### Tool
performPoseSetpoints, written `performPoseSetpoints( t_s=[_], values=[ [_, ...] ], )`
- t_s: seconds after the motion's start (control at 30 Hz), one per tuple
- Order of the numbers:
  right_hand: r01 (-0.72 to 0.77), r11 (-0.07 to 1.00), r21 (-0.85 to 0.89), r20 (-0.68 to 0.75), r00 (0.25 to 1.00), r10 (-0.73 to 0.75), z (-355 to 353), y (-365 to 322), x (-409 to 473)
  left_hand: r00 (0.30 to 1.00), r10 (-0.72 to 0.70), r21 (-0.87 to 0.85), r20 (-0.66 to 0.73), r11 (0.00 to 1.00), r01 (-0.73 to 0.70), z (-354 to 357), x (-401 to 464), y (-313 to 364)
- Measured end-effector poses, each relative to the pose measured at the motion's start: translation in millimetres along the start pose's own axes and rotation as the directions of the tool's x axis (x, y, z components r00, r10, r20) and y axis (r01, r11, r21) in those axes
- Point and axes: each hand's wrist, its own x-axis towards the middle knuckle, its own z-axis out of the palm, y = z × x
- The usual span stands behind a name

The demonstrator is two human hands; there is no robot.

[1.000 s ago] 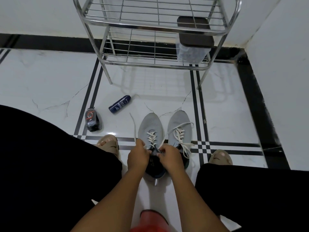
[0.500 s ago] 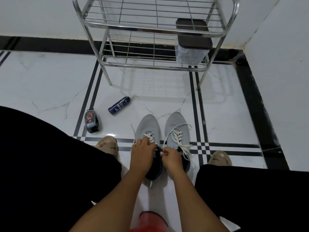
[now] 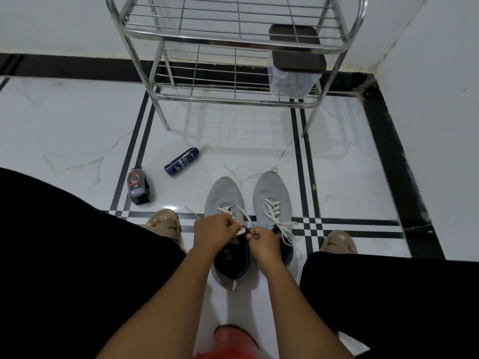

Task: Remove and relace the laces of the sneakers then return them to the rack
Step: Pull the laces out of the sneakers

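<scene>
Key relation: the left sneaker [image 3: 225,203] lies directly ahead of both hands on the floor [image 3: 77,130], its long axis running toe-away, heel toward the person; the hands meet over its tongue.
Left hand: the left hand [image 3: 212,233] is curled, apparently pinching a lace [image 3: 242,211] at the upper eyelets.
Right hand: the right hand [image 3: 261,239] pinches at the tongue edge, touching or nearly touching the left hand; what exactly it holds cannot be told.
Nearer hand: judged about equal, one on each side of the shoe.
Right sneaker: the right sneaker [image 3: 270,193] stands just beside it, parallel, laced, ends loose.
Rack: the rack [image 3: 233,99] stands farther ahead, past the toes.
Around: a dark bottle [image 3: 182,161] and a black container [image 3: 138,186] lie to the left, well apart from the shoes.
In the way: nothing visible between sneakers and rack; a lidded box [image 3: 295,63] occupies the lower shelf's right end.
</scene>
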Motion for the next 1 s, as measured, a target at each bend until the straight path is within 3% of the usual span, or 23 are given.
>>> performPoseSetpoints(
  t_s=[0.03,0.13,0.23,0.27,0.3,0.33,0.37,0.4,0.43,0.47,0.5,0.53,0.57,0.6,0.63,0.67,0.7,0.73,0.77,0.83,0.9,1.0],
  values=[
    [0.001,1.0,0.0,0.002,1.0,-0.001,-0.4,-0.1,-0.6,0.999,0.036,0.015,-0.038,0.999,-0.035,3.6,-2.2,2.6],
    [0.014,1.0,-0.001,0.002,1.0,-0.014,-0.1,0.9,0.0,0.997,-0.049,-0.087,-0.065,0.995,0.044,9.9,-7.2,6.2],
    [0.012,1.0,0.009,-0.006,1.0,-0.012,0.3,1.4,0.8,0.989,-0.144,-0.211,0.022,0.967,0.146,11.8,-7.4,10.2],
    [0.009,1.0,0.012,-0.007,1.0,-0.009,0.7,2.3,1.3,0.976,-0.21,-0.335,0.059,0.917,0.218,11.9,-6.0,11.2],
    [0.002,1.0,0.019,-0.011,1.0,-0.002,0.5,2.5,1.1,0.95,-0.3,-0.522,0.09,0.798,0.302,8.1,-5.2,12.5],
    [-0.002,1.0,0.028,-0.02,1.0,0.003,0.2,3.5,1.3,0.91,-0.391,-0.73,0.138,0.581,0.36,1.8,-5.2,10.6],
    [-0.004,0.999,0.033,-0.033,0.999,0.006,-1.0,3.9,1.1,0.865,-0.463,-0.899,0.191,0.272,0.344,-6.7,-4.8,6.7],
    [-0.002,1.0,0.029,-0.047,0.999,0.004,-2.7,4.6,1.1,0.799,-0.537,-0.96,0.27,-0.088,0.266,-17.7,-4.3,0.8],
    [-0.005,1.0,0.021,-0.058,0.998,0.006,-4.8,5.0,0.9,0.735,-0.561,-0.882,0.381,-0.46,0.106,-29.7,-4.1,-6.6],
    [-0.009,1.0,0.011,-0.067,0.998,0.01,-6.5,5.9,1.4,0.7,-0.552,-0.745,0.453,-0.665,-0.043,-37.3,0.2,-19.2],
    [-0.016,1.0,0.008,-0.069,0.997,0.016,-7.3,5.4,1.4,0.684,-0.556,-0.692,0.472,-0.714,-0.102,-42.7,7.0,-29.2],
    [-0.023,1.0,0.011,-0.069,0.997,0.024,-7.9,5.3,1.9,0.675,-0.586,-0.769,0.448,-0.638,-0.043,-46.9,12.6,-34.1],
    [-0.031,0.999,0.019,-0.063,0.997,0.032,-8.6,4.1,2.5,0.671,-0.63,-0.895,0.392,-0.429,0.119,-50.3,15.8,-32.4],
    [-0.04,0.999,0.027,-0.055,0.998,0.041,-9.4,3.2,2.8,0.67,-0.68,-0.947,0.299,-0.123,0.298,-46.5,17.0,-28.7],
    [-0.045,0.999,0.02,-0.035,0.998,0.046,-10.7,1.6,2.7,0.671,-0.729,-0.871,0.134,0.236,0.43,-38.9,15.9,-24.1],
    [-0.033,0.999,-0.015,-0.013,0.999,0.033,-13.1,-0.6,2.2,0.703,-0.71,-0.701,-0.033,0.518,0.491,-29.0,11.8,-19.8],
    [-0.003,0.998,-0.066,0.006,1.0,0.003,-15.1,-3.2,1.5,0.742,-0.643,-0.53,-0.189,0.703,0.474,-22.2,2.4,-14.2],
    [0.04,0.994,-0.103,0.012,0.999,-0.039,-16.7,-7.1,0.9,0.776,-0.542,-0.383,-0.322,0.824,0.417,-14.5,-6.4,-12.3],
    [0.095,0.99,-0.108,0.0,0.995,-0.095,-17.0,-11.8,-0.4,0.824,-0.411,-0.215,-0.391,0.911,0.353,-6.1,-14.1,-10.5],
    [0.211,0.971,-0.113,-0.046,0.975,-0.217,-14.0,-23.9,-0.8,0.925,-0.225,0.001,-0.305,0.972,0.237,8.3,-24.3,-10.4],
    [0.304,0.931,-0.203,-0.035,0.948,-0.318,-8.2,-33.2,-0.5,0.97,-0.197,-0.037,-0.14,0.98,0.193,15.4,-28.7,-9.6],
    [0.398,0.858,-0.326,0.051,0.913,-0.405,-0.3,-34.0,-1.6,0.959,-0.266,-0.211,-0.093,0.947,0.242,19.1,-28.4,-14.9]
  ],
)
